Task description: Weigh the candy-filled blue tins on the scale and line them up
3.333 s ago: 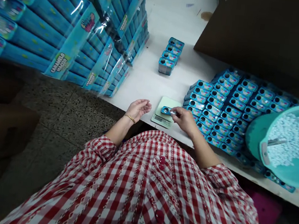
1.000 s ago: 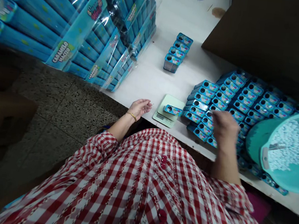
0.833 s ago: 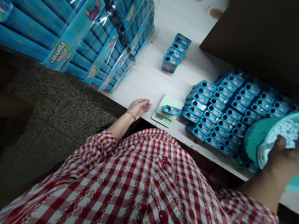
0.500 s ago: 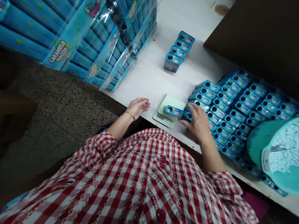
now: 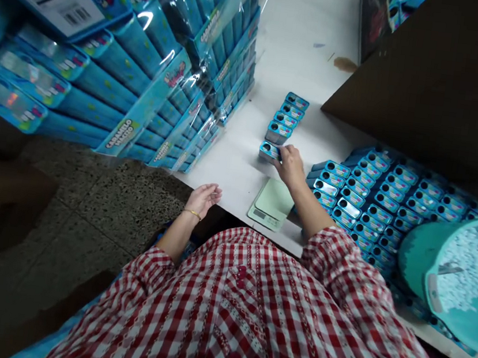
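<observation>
The right hand [image 5: 290, 168] is closed around a small blue tin [image 5: 269, 151], gripping it on the tabletop [image 5: 299, 41] at the near end of a short row of matching tins [image 5: 283, 118], just beside the closest one. The left hand [image 5: 203, 199] lies half open and holds nothing, its relaxed fingers at the tabletop's near edge. A pale green kitchen scale [image 5: 271, 204] sits just near of the right hand, a large block of blue tins [image 5: 361, 208] and a teal basin [image 5: 412, 264] of white candies lie to the right, and plastic-wrapped stacks of blue boxes [image 5: 145, 92] stand to the left.
</observation>
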Available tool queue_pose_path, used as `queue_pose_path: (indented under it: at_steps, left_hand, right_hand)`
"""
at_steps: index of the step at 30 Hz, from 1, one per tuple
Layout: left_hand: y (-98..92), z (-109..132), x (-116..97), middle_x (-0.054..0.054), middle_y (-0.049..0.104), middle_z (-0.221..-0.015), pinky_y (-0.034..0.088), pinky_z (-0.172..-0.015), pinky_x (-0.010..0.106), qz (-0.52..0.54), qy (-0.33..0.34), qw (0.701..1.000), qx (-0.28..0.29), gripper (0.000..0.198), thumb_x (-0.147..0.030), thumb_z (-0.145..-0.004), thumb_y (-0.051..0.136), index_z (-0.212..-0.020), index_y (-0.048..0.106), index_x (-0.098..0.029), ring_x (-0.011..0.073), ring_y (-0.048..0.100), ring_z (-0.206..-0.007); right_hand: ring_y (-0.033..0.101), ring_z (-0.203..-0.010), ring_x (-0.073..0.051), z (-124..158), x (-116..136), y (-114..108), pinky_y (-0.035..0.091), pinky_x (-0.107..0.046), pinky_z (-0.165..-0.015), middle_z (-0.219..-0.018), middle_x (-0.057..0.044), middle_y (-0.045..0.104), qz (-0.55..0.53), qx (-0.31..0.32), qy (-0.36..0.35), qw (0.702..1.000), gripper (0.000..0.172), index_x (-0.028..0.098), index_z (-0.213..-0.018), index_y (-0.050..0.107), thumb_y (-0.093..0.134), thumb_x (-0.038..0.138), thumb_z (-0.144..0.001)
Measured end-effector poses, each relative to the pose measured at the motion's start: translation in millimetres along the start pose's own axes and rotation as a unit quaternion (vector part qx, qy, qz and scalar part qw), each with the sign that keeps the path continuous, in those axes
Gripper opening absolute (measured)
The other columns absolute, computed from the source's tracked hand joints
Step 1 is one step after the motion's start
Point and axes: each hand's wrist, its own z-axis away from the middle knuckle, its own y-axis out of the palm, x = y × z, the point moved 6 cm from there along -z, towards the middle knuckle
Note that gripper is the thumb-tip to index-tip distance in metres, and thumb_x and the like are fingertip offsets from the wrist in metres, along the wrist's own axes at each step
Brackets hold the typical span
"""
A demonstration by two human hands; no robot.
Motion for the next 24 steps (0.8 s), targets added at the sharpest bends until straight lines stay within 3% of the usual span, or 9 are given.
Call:
queue_pose_path:
  at_steps: [3, 5, 9, 11, 13, 15, 18, 21, 24]
  left_hand:
    - [-0.5, 0.0, -2.6, 0.002, 0.064, -0.068, 0.047, -0.059, 0.02, -0.004, -0.002, 1.0, 0.004, 0.011, -0.014, -0.073, 0.063, -0.082, 0.058, -0.012, 0.0088, 0.061, -0.06]
    - [-2.5, -1.7, -2.0, 0.002, 0.065, -0.068, 0.048, -0.059, 0.02, -0.009, -0.004, 1.0, 0.003, 0.01, -0.013, -0.073, 0.063, -0.082, 0.059, -0.012, 0.009, 0.062, -0.06]
    - [-2.9, -9.6, 7.8, 0.002, 0.064, -0.066, 0.048, -0.058, 0.019, -0.031, -0.02, 0.999, 0.007, 0.009, -0.013, -0.073, 0.062, -0.081, 0.059, -0.012, 0.0087, 0.061, -0.059]
    - [3.2, -13.9, 16.4, 0.002, 0.064, -0.066, 0.047, -0.058, 0.019, -0.046, -0.031, 0.998, 0.016, 0.009, -0.013, -0.073, 0.063, -0.081, 0.059, -0.012, 0.0084, 0.061, -0.058]
    - [15.1, -16.5, 26.3, 0.002, 0.065, -0.066, 0.047, -0.058, 0.019, -0.064, -0.039, 0.997, 0.032, 0.01, -0.014, -0.072, 0.064, -0.081, 0.059, -0.013, 0.0082, 0.06, -0.058]
    - [31.4, -16.6, 37.2, 0.003, 0.065, -0.068, 0.047, -0.058, 0.02, -0.091, -0.052, 0.993, 0.055, 0.011, -0.016, -0.072, 0.065, -0.081, 0.059, -0.013, 0.0086, 0.06, -0.058]
    - [55.4, -12.5, 52.3, 0.004, 0.066, -0.071, 0.047, -0.06, 0.022, -0.132, -0.075, 0.984, 0.091, 0.014, -0.017, -0.07, 0.068, -0.081, 0.06, -0.012, 0.0101, 0.061, -0.061]
    - [69.5, -7.2, 60.0, 0.005, 0.066, -0.073, 0.048, -0.062, 0.023, -0.142, -0.073, 0.98, 0.118, 0.017, -0.019, -0.069, 0.069, -0.083, 0.061, -0.013, 0.0108, 0.062, -0.064]
    - [70.2, -3.4, 64.4, 0.004, 0.066, -0.072, 0.048, -0.061, 0.022, -0.142, -0.073, 0.98, 0.116, 0.017, -0.019, -0.069, 0.069, -0.083, 0.061, -0.013, 0.0107, 0.062, -0.063]
  right_hand:
    - [0.046, -0.105, -0.027, -29.8, -7.4, 7.7, 0.043, -0.041, -0.087, -0.121, -0.015, 0.051, -0.009, -0.03, 0.038, 0.999, 0.041, 0.015, -0.124, 0.049, 0.045, 0.02, -0.083]
    - [0.045, -0.111, -0.025, -19.5, -22.2, -1.2, 0.042, -0.04, -0.089, -0.127, -0.013, 0.048, -0.011, -0.06, 0.04, 0.997, 0.043, 0.017, -0.127, 0.047, 0.044, 0.02, -0.084]
    - [0.047, -0.106, -0.025, 70.4, -63.6, -42.3, 0.039, -0.042, -0.089, -0.115, -0.011, 0.055, 0.022, -0.118, 0.051, 0.991, 0.032, 0.021, -0.114, 0.059, 0.041, 0.028, -0.089]
    - [0.049, -0.096, -0.024, 125.3, -72.2, -46.7, 0.039, -0.04, -0.083, -0.103, -0.011, 0.058, 0.045, -0.062, 0.029, 0.997, 0.029, 0.021, -0.102, 0.065, 0.044, 0.035, -0.088]
    - [0.048, -0.092, -0.024, 169.7, -71.5, -34.0, 0.037, -0.037, -0.077, -0.101, -0.01, 0.058, 0.086, 0.024, 0.002, 0.996, 0.028, 0.022, -0.1, 0.067, 0.049, 0.038, -0.085]
    - [0.046, -0.092, -0.024, 196.4, -69.7, -16.8, 0.034, -0.035, -0.073, -0.105, -0.01, 0.057, 0.142, 0.072, 0.007, 0.987, 0.027, 0.023, -0.103, 0.066, 0.051, 0.035, -0.085]
    - [0.042, -0.094, -0.024, 207.1, -65.0, -6.3, 0.03, -0.035, -0.072, -0.109, -0.01, 0.056, 0.197, 0.067, 0.031, 0.978, 0.022, 0.022, -0.095, 0.067, 0.047, 0.024, -0.086]
    - [0.039, -0.102, -0.025, 204.7, -48.9, -23.6, 0.029, -0.036, -0.076, -0.113, -0.01, 0.054, 0.189, 0.016, 0.017, 0.982, 0.019, 0.021, -0.087, 0.067, 0.048, 0.02, -0.084]
    - [0.038, -0.107, -0.026, 196.7, -21.0, -43.0, 0.03, -0.038, -0.081, -0.119, -0.01, 0.051, 0.165, -0.011, -0.02, 0.986, 0.022, 0.022, -0.093, 0.065, 0.045, 0.017, -0.084]
